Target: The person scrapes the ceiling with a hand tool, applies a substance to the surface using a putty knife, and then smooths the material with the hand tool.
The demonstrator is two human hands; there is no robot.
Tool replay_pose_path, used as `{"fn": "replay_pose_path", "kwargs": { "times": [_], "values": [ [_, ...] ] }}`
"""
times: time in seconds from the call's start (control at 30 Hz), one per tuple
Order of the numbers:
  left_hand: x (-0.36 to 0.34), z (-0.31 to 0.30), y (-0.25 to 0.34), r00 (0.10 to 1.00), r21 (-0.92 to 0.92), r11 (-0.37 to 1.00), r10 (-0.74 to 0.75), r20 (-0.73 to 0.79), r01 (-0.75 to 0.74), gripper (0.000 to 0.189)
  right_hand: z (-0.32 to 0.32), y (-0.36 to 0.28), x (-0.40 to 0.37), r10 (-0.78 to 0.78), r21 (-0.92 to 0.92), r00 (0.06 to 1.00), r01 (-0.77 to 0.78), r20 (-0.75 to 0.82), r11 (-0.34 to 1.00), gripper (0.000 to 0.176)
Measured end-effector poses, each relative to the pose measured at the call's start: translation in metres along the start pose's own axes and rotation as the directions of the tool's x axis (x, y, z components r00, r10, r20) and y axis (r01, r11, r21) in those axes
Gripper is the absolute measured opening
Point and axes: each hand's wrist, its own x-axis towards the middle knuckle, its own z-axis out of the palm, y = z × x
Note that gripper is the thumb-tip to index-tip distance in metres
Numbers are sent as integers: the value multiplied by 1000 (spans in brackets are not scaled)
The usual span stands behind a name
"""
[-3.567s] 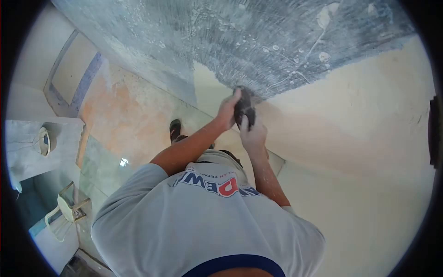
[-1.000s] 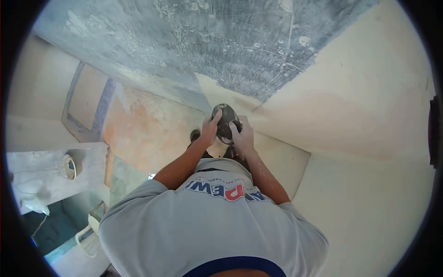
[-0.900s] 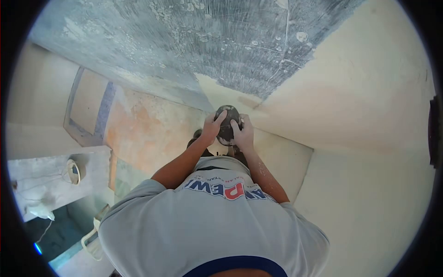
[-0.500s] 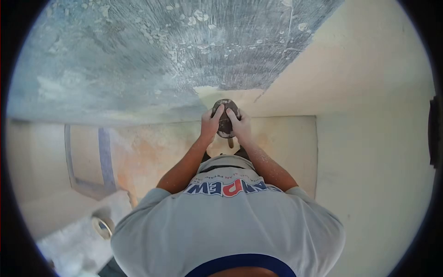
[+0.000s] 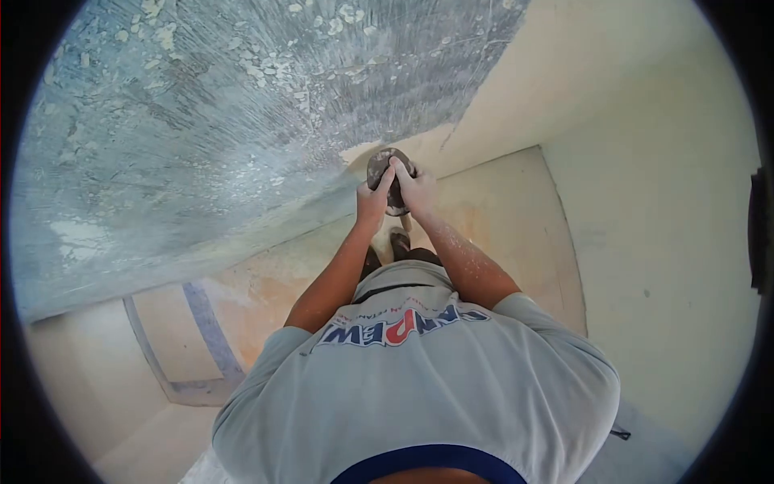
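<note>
A dark oval tool with pale dusty smears point(image 5: 377, 166) is held between both hands at the foot of the blue-grey wall patch point(image 5: 242, 105). My left hand point(image 5: 372, 202) grips its left side, thumb raised along it. On the other side my right hand point(image 5: 417, 190), whitened with dust, wraps round it with the thumb near its upper middle. Fingers of both hands are partly hidden behind the tool. Its far face, and whether it touches the wall, cannot be made out.
The cream wall point(image 5: 645, 226) rises at the right. Below the hands are a shoe point(image 5: 400, 242) and the orange-stained floor point(image 5: 266, 278). A blue-grey framed panel point(image 5: 179, 335) stands at the lower left. A small dark object point(image 5: 620, 433) shows at the lower right.
Both hands and the tool have moved slightly up in view, and the tool is tilted more. The view has turned, so the wall's base now slants and the white round object has left view.
</note>
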Motion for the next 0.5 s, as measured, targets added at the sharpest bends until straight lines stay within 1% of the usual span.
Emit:
{"fn": "replay_pose_path", "kwargs": {
  "times": [0.03,0.07,0.13,0.17,0.2,0.27,0.3,0.33,0.37,0.4,0.43,0.47,0.5],
  "values": [
    [1,-1,-2,1000,8,1000,4,25,-5,33,-2,7,4,-18,-38,1000,18,-2,999,49],
    [4,0,-4,1000,6,1000,18,19,-18,33,-2,11,13,-46,-72,999,45,-2,996,50],
    [1,-6,-10,999,143,990,6,51,-13,34,-4,16,23,-60,-45,998,61,23,997,48],
    [7,-12,-24,997,116,993,-13,73,4,33,-4,20,23,-63,-22,997,64,36,998,46],
    [3,-16,-27,998,124,992,-25,62,17,33,-5,26,18,-58,-3,997,58,48,998,44],
    [8,-13,-25,991,160,982,-111,75,98,36,-6,27,21,-67,18,997,66,49,998,43],
    [8,-8,-25,995,108,992,-70,76,61,35,-7,26,26,-84,34,995,82,49,996,43],
    [7,-7,-25,995,104,993,-69,68,62,35,-8,27,26,-92,46,994,89,53,995,42],
    [9,-5,-24,997,102,994,-45,66,38,32,-8,27,29,-119,8,992,119,35,993,40],
    [12,-3,-20,997,101,995,-20,69,12,29,-6,19,31,-124,8,992,123,35,992,40],
    [16,-1,-16,997,99,995,-17,73,10,29,-3,10,33,-103,62,994,100,40,993,39],
    [20,0,-13,995,87,996,19,94,-27,29,-2,5,35,-82,115,996,76,47,990,38],
    [22,0,-9,992,76,995,53,111,-62,28,-1,13,38,-81,117,996,76,47,990,38]
  ]
}}
